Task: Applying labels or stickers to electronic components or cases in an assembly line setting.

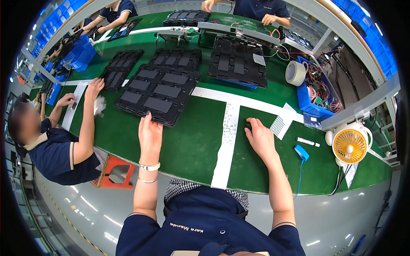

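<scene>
My left hand [150, 135] grips the near edge of a black plastic tray [171, 101], its fingertips on the rim and the palm turned up. Dark rectangular panels sit in the tray's several compartments. The tray overlaps another black tray [184, 59] lying behind it. My right hand [260, 138] is low over the green table, right of a white strip with handwriting [228, 128]. Its thumb and forefinger close around a small dark piece, mostly hidden. A white sheet with rows of small dark dots [279, 124] lies just right of that hand.
At right are a marker [308, 142], a blue wrist strap with cord [301, 152], a small orange fan [349, 146], a tape roll [296, 73] and a blue bin of wires [318, 91]. Another black tray [238, 62] stands farther back. A co-worker [60, 141] sits at left; others work across the table.
</scene>
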Action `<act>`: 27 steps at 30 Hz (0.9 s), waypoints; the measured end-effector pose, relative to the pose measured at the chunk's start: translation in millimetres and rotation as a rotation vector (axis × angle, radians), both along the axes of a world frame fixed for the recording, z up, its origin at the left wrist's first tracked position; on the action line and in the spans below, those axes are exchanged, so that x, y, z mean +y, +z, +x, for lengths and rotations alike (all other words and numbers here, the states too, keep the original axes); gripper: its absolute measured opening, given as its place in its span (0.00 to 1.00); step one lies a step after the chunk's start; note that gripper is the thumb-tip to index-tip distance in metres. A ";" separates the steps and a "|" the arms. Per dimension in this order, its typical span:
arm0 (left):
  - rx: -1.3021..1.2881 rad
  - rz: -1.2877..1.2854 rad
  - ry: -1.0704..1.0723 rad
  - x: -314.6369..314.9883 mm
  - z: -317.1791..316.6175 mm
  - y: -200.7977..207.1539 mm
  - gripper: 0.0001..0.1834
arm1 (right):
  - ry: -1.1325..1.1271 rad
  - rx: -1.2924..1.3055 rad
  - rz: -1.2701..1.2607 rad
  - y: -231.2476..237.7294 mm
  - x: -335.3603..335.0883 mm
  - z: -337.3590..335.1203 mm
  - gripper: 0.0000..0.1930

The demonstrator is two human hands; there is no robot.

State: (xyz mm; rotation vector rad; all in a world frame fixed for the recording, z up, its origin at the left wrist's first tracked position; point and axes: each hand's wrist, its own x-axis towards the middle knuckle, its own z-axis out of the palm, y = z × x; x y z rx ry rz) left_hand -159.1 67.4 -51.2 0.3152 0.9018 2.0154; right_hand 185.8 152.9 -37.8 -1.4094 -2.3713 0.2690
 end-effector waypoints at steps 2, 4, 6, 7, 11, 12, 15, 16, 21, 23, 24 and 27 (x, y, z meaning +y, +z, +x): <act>0.024 0.010 0.000 -7.1 -3.2 4.4 0.12 | 0.003 0.012 0.001 -1.5 0.9 -0.2 0.13; 0.024 0.025 -0.020 -16.0 -3.4 10.9 0.12 | 0.001 0.033 -0.017 -2.3 1.4 1.0 0.13; 0.008 0.049 -0.059 -27.2 -1.8 20.1 0.13 | -0.004 0.068 -0.049 -2.0 3.8 2.7 0.12; 0.013 0.038 -0.092 -33.4 2.8 27.6 0.15 | -0.003 0.146 -0.003 -4.9 5.7 5.3 0.11; 0.046 -0.049 -0.150 -63.3 16.4 39.8 0.18 | -0.296 0.430 0.014 0.0 21.6 21.1 0.09; 0.085 -0.066 -0.195 -67.5 23.1 46.1 0.19 | -0.329 0.530 0.083 -6.8 29.3 32.2 0.10; 0.162 -0.132 -0.335 -82.8 34.2 54.6 0.18 | -0.373 0.821 -0.012 1.5 38.0 48.2 0.12; 0.185 -0.157 -0.373 -86.5 38.4 56.6 0.18 | -0.366 0.913 -0.023 1.2 40.9 52.0 0.12; 0.116 -0.153 -0.701 -73.8 58.7 37.3 0.16 | -0.408 1.159 -0.270 3.0 41.7 54.8 0.12; 0.119 -0.190 -0.857 -63.3 67.9 32.6 0.15 | -0.424 1.140 -0.301 -3.9 43.5 57.5 0.11; 0.134 -0.221 -0.901 -59.7 69.6 30.8 0.15 | -0.428 1.122 -0.302 -5.8 44.7 56.0 0.11; 0.164 -0.286 -1.018 -52.7 75.5 24.4 0.19 | -0.438 1.094 -0.327 -1.6 41.9 52.1 0.11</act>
